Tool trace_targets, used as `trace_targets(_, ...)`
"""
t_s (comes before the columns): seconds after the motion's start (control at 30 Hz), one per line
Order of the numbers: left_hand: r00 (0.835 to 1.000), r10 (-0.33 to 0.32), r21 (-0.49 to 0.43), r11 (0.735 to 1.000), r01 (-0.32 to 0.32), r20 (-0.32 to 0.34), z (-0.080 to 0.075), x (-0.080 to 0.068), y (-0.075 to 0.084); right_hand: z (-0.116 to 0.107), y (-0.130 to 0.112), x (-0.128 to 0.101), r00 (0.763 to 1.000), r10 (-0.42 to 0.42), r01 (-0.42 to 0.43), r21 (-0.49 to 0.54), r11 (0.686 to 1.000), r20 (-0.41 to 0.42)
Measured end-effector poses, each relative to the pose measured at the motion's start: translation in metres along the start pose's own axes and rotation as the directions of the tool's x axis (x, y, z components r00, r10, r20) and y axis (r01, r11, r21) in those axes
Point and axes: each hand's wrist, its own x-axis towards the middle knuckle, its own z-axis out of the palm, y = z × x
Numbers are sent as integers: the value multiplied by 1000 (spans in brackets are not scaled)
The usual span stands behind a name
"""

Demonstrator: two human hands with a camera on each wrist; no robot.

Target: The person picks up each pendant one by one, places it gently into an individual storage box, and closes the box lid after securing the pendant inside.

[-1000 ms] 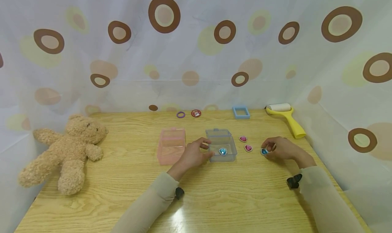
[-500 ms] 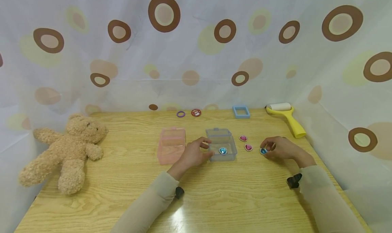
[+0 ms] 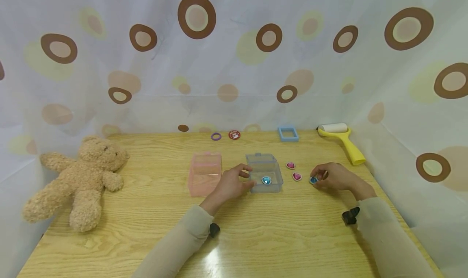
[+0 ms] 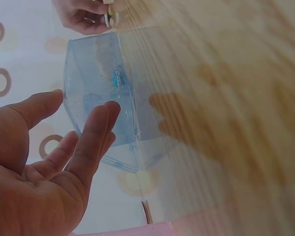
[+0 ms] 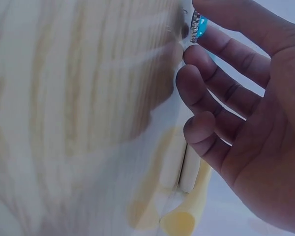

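Observation:
My right hand (image 3: 338,176) pinches a blue heart-shaped gem (image 3: 313,180) with a pale beaded rim between thumb and index finger, low over the table. In the right wrist view, the gem (image 5: 201,27) stands on edge between those fingertips. My left hand (image 3: 232,183) is at the left side of a clear bluish plastic box (image 3: 276,184) with its lid raised, fingers loosely extended, and the thumb tip right at its rim in the left wrist view. Inside the box lies another blue heart gem (image 3: 266,181). Two pink heart gems (image 3: 290,165) rest between box and right hand.
A pink plastic box (image 3: 205,184) stands left of the bluish one. Behind are a purple ring (image 3: 216,136), a red round badge (image 3: 234,135) and a blue square frame (image 3: 288,134). A yellow-handled lint roller (image 3: 351,150) lies right, a teddy bear (image 3: 85,180) left.
The right hand's fingertips and the pinched blue gem have shifted slightly left. The left hand and the bluish box have stayed in place.

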Motion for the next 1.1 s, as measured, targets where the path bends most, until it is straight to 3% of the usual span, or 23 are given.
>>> trace_targets(0.43,1000,-6,0,1000,6,0,0,0,1,-5,-9,4,999,-19,23,118,993,-38)
trace_targets(0.67,1000,7,10,1000,-7,0,-2,-2,4,-9,-25,8,994,-52,61,94,994,-96)
trace_targets(1.1,1000,19,14,1000,-19,2,-1,-1,4,-8,-53,22,989,-114,124,103,987,-98)
